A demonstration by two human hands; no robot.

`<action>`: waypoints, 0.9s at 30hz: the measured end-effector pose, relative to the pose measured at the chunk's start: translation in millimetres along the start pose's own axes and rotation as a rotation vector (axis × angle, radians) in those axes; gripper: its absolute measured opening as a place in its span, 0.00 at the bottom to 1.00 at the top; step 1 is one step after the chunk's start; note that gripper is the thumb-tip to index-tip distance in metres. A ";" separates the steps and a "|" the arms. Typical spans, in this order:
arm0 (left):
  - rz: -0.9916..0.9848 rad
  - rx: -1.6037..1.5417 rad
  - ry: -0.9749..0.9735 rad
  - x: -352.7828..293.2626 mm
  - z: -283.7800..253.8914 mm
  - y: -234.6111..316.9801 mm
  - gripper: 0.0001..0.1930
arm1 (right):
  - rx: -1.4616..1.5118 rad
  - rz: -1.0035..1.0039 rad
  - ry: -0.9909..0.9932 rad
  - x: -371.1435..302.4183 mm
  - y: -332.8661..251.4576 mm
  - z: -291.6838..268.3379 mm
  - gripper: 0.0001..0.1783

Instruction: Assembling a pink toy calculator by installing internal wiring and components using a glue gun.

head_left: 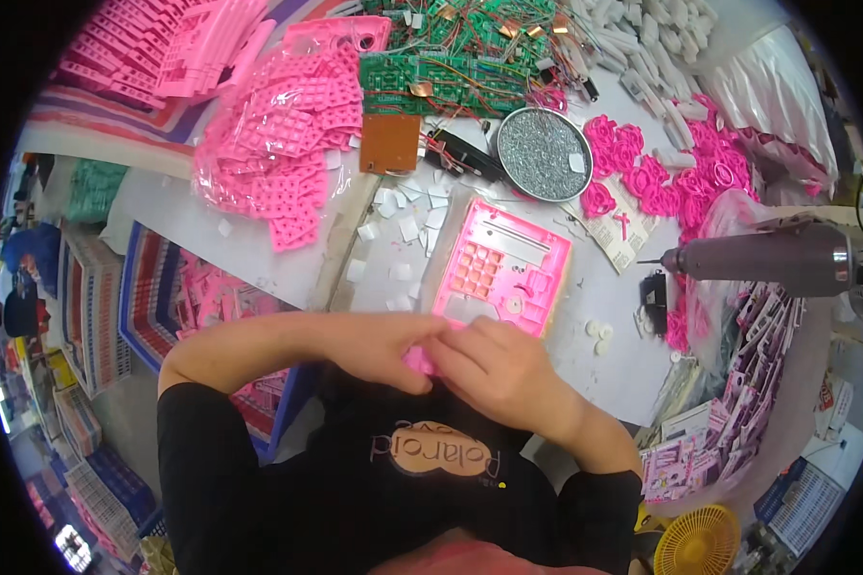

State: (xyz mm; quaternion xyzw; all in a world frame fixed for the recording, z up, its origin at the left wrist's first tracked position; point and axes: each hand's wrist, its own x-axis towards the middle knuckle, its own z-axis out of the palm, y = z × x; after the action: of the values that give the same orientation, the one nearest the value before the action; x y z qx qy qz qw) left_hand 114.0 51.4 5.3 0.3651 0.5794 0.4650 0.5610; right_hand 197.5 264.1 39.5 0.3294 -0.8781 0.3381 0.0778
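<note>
While both hands meet in front of the body, the left grip (379, 347) is closed narrow around a small pink piece (418, 361), mostly hidden by fingers; the right grip (503, 376) has fingers curled against it, can't tell if it also holds the piece. Just beyond the grips, a pink casing (539, 273) with a grid of square openings lies on the tabletop (599, 287). Beyond and left of it: loose white squares (400, 271), then bagged pink button sheets (292, 129). Farther beyond the grips: round dish (545, 199) of small metal bits, green circuit boards (441, 84). Right of the right grip: white discs (601, 333), grey power tool (767, 263), pink coiled cords (642, 177) beyond.
</note>
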 end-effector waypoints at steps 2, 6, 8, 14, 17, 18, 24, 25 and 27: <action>-0.167 -0.265 -0.094 -1.3 6.8 0.0 0.31 | 0.069 0.097 -0.043 -13.3 -0.9 2.2 0.18; -0.124 0.065 0.322 -14.2 0.5 22.5 0.32 | 0.202 0.443 0.023 -17.7 21.9 -5.2 0.13; -0.032 0.258 0.539 -12.7 -5.8 22.6 0.25 | 0.227 0.598 0.072 -8.9 39.0 -3.6 0.12; 0.369 0.770 0.765 10.0 -11.8 -15.8 0.17 | -0.103 0.500 0.112 -1.3 69.4 17.7 0.12; 0.427 0.842 0.726 17.7 -11.3 -18.7 0.17 | -0.266 0.477 0.130 2.8 68.2 13.8 0.16; 0.432 0.896 0.718 19.8 -10.8 -18.4 0.17 | -0.292 0.488 0.168 4.7 67.1 13.0 0.17; 0.356 0.974 0.861 11.8 -29.4 -17.3 0.15 | -0.273 0.292 -0.012 -13.2 47.7 8.3 0.36; 0.292 1.008 0.933 8.0 -46.9 -13.6 0.15 | -0.282 0.283 -0.109 -12.4 38.4 10.3 0.41; 0.111 1.056 1.033 -0.7 -85.2 -1.6 0.15 | -0.285 0.297 -0.297 -15.5 31.5 20.4 0.55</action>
State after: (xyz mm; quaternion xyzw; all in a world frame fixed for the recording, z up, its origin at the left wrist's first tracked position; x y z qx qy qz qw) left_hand 29.9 39.3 -1.2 0.3495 0.8969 0.2647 -0.0577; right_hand 191.2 276.6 1.4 0.2283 -0.9575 0.1667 -0.0568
